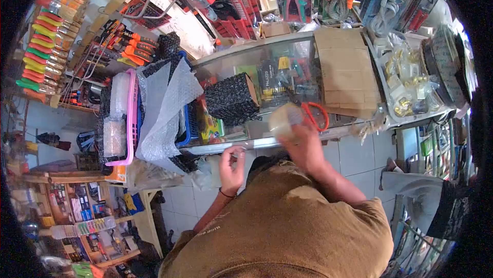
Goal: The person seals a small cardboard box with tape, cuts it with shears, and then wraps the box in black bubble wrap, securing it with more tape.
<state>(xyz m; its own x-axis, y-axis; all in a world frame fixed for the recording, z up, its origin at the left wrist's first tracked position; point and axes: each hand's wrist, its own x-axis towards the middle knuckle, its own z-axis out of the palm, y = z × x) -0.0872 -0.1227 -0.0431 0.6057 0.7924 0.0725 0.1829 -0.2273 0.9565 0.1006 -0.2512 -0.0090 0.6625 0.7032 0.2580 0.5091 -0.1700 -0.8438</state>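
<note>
A roll of clear packing tape (281,122), blurred by motion, is gripped in my right hand (304,147) over the front edge of the glass counter. My left hand (232,169) is lower and to the left, just off that edge, thumb and fingertips drawn together; whatever they pinch is too small to make out. Between and beyond my hands a box wrapped in black bubble wrap (231,98) lies on the glass, its brown cardboard end (251,90) showing on the right. Scissors with orange-red handles (317,116) lie right beside the tape roll.
A pink-rimmed basket (131,118) and a blue basket (191,124) stand left, with clear bubble wrap (167,106) draped over. A flat cardboard sheet (345,67) covers the counter's right part. Beyond it is a tray of packaged fittings (408,80). Packaged tools hang behind.
</note>
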